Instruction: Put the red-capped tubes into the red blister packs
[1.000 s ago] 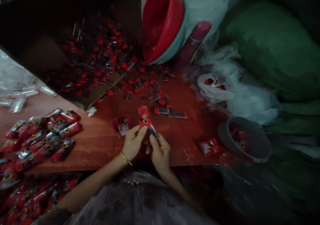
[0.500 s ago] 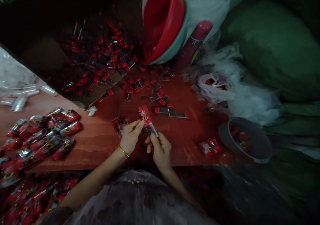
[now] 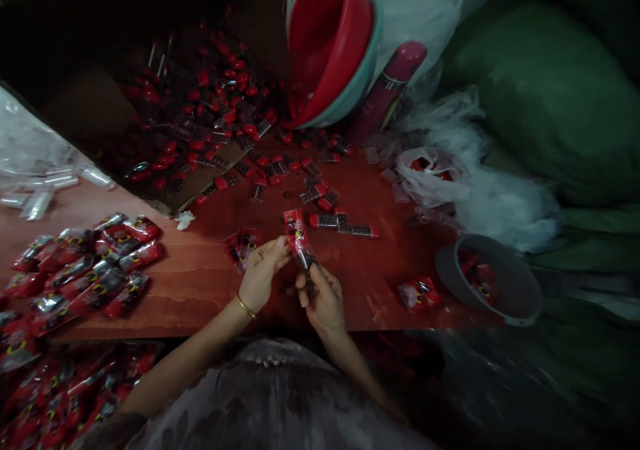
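Note:
Both my hands meet over the near edge of a reddish wooden table (image 3: 210,283). My left hand (image 3: 265,273), with a gold bracelet at the wrist, pinches a small red packet (image 3: 298,239) by its side. My right hand (image 3: 323,297) pinches the clear lower end of the same packet, where a dark strip shows inside. The packet stands tilted, red end up. A small stack of red packets (image 3: 243,245) lies on the table just left of my left hand.
A heap of filled red packets (image 3: 85,270) lies at the left. Loose red-and-black strips (image 3: 340,222) spill from a cardboard box (image 3: 200,110) behind. Red and teal bowls (image 3: 335,43) lean at the back, with a maroon bottle (image 3: 387,90), a grey bowl (image 3: 493,277) and crumpled plastic bags (image 3: 435,170).
The packet and both hands have shifted slightly to the right. My right fingers have closed in on the packet's lower end.

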The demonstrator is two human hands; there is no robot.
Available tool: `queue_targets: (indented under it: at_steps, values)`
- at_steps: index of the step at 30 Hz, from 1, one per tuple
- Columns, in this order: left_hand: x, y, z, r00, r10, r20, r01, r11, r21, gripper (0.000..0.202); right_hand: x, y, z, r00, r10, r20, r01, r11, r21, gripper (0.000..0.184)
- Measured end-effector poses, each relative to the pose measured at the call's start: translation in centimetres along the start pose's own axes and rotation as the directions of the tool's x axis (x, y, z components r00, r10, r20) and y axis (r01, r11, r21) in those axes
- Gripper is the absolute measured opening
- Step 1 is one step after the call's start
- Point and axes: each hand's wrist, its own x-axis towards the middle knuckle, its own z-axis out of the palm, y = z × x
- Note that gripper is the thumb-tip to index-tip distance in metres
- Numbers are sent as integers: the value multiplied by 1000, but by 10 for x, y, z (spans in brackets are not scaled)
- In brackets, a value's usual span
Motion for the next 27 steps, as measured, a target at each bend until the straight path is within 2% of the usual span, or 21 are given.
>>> queue_targets:
  at_steps: [3, 6, 8, 12, 15, 17, 20, 23, 27]
  values:
    - [10, 7, -5, 996, 70, -54, -57, 976, 212, 32, 0, 0, -3, 1000, -14, 11, 15, 1000, -25, 31]
    - [17, 11, -10, 980, 188, -60, -143, 887, 439, 29, -2, 3, -7, 996, -77, 35, 81, 992, -100, 28]
    - [19, 9, -12, 967, 247, -63, -181, 841, 510, 29, -3, 5, -9, 990, -130, 47, 137, 973, -188, 26]
    - [20, -2, -12, 954, 272, -128, -187, 870, 456, 31, -7, 5, -10, 977, -205, 64, 214, 922, -322, 25]
    - [18, -6, -11, 945, 275, -179, -182, 894, 410, 29, -8, 3, -10, 974, -216, 73, 227, 893, -388, 26]
    - [16, -5, -10, 926, 330, -181, -219, 864, 454, 26, -8, 3, -11, 974, -218, 60, 223, 882, -416, 26]
    - [14, -2, -9, 908, 387, -159, -255, 813, 523, 25, -8, 5, -11, 977, -209, 38, 209, 914, -349, 26]
    - [15, -6, -9, 920, 343, -190, -219, 851, 477, 28, -9, 8, -8, 976, -218, 24, 214, 918, -334, 25]
    - [19, -13, -6, 938, 241, -251, -152, 933, 327, 30, -12, 11, -5, 957, -289, 26, 268, 845, -464, 21]
